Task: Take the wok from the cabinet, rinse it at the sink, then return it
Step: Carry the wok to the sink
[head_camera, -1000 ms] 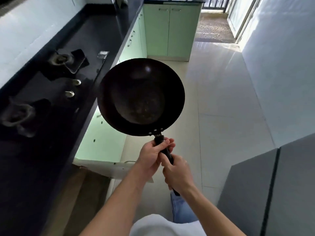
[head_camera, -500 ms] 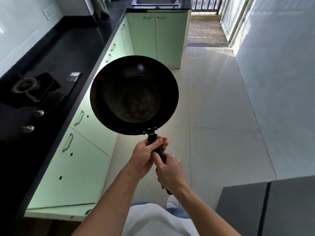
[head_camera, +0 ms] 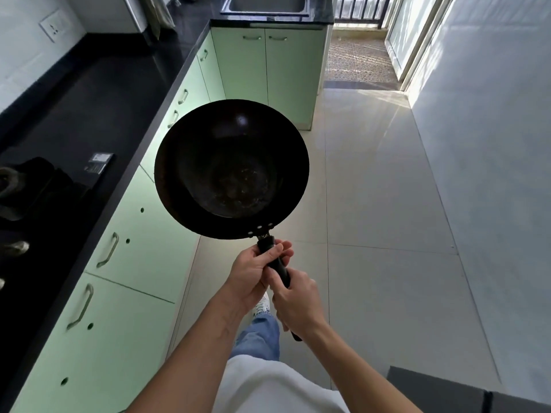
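Long black counter down the left, green cabinets under it, sink way off at the far end. Wok held out over the floor, bowl up, long axis running from the hands straight toward that sink. Left hand wrapped round the handle near the bowl, right hand clamped on the near end. So probably just a carry forward, left hand leading, bowl first.
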`<state>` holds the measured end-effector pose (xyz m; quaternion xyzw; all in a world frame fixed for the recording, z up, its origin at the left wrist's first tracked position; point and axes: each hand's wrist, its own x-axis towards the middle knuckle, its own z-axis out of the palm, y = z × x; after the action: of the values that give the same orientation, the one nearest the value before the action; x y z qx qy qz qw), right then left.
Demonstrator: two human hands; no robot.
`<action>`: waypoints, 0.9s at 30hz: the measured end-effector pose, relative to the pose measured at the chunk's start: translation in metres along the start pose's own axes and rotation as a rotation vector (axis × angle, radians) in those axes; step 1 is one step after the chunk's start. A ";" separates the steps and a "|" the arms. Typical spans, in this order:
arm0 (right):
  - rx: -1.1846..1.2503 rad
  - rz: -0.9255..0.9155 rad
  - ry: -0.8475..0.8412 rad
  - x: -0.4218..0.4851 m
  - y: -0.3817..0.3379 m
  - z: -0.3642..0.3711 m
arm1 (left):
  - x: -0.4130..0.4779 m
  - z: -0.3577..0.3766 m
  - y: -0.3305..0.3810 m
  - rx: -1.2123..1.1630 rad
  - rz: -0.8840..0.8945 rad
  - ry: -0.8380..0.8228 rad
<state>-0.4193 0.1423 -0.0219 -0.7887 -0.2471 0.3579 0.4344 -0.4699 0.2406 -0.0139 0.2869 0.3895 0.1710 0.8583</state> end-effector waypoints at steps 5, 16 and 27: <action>0.005 0.020 0.014 0.085 -0.034 0.005 | 0.074 0.007 0.058 0.010 -0.027 -0.008; 0.057 0.074 0.043 0.250 -0.128 0.016 | 0.215 0.022 0.192 0.068 -0.071 -0.054; 0.030 0.081 0.040 0.394 -0.162 0.000 | 0.346 0.052 0.262 0.042 -0.075 -0.047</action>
<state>-0.1870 0.4989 -0.0200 -0.7986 -0.2009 0.3629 0.4361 -0.2272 0.6042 -0.0196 0.2942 0.3833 0.1239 0.8667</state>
